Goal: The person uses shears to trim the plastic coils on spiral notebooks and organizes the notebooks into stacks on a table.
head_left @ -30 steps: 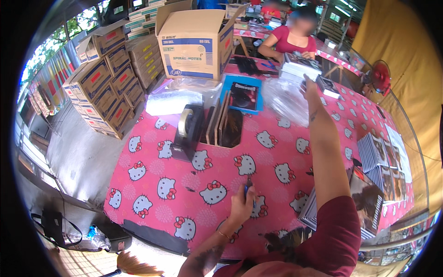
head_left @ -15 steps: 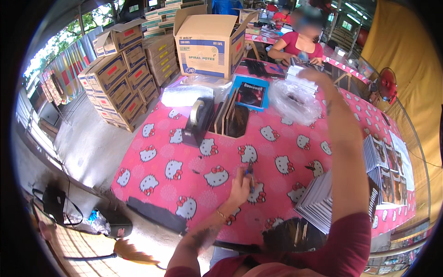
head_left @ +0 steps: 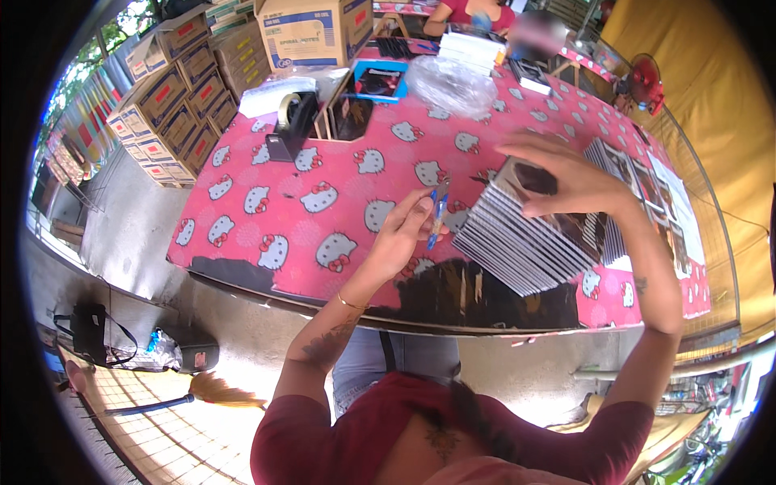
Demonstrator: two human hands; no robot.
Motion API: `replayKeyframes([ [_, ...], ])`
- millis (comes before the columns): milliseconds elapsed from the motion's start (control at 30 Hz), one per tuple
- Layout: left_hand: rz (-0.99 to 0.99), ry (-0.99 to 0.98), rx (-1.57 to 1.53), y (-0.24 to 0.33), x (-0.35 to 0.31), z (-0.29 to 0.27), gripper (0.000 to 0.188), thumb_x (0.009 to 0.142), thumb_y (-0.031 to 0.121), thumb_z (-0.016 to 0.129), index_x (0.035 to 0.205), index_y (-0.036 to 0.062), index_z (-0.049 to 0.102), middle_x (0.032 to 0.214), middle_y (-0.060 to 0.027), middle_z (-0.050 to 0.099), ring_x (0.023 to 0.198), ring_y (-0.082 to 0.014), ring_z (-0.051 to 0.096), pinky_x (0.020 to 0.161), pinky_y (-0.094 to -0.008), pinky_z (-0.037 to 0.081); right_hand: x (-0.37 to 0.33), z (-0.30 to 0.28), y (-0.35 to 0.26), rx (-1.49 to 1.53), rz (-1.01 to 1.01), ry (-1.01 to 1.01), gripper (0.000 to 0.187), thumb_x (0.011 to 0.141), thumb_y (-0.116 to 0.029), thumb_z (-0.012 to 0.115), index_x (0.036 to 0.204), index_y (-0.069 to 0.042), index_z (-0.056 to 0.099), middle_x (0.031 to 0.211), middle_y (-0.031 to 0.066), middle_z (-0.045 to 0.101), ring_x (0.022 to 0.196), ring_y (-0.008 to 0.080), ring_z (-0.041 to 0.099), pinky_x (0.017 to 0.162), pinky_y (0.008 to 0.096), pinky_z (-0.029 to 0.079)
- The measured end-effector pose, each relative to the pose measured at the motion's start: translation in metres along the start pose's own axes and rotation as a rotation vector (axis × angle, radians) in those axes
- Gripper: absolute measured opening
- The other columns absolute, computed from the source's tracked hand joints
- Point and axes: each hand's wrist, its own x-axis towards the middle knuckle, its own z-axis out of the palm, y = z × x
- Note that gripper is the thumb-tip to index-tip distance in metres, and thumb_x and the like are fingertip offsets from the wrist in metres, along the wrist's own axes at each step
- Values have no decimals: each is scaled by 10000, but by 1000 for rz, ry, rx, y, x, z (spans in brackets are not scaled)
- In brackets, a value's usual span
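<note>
Notebook stack (head_left: 521, 238) sits slanted near front edge of worktop (head_left: 356, 230). On my remote feed, right hand (head_left: 578, 179) arches over stack, fingers spread; I cannot tell whether they touch. Left hand (head_left: 404, 228) has fingers pinching blue-handled tool (head_left: 440, 213), just left of stack.

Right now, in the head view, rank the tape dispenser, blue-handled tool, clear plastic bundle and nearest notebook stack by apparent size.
Largest: nearest notebook stack
clear plastic bundle
tape dispenser
Smallest: blue-handled tool
</note>
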Motion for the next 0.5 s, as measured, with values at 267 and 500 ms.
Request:
replayKeyframes([
  [267, -39, -22, -168, -13, -11, 50, 423, 1022, 339, 439, 1236, -23, 489, 1006, -174, 661, 897, -287, 700, 776, -400, 591, 0, 50, 22, -62, -136, 122, 560, 755, -257, 741, 1265, -111, 562, 1300, 93, 560, 1281, 288, 472, 1151, 546, 195],
  [500, -91, -6, -227, -17, -2, 57, 373, 1028, 265, 386, 1212, -37, 504, 1005, -165, 663, 898, -272, 701, 762, -351, 577, 2, 58, 24, 25, -148, 211, 412, 787, -202, 685, 1177, -95, 604, 1188, 58, 600, 1142, 266, 533, 1028, 439, 361],
])
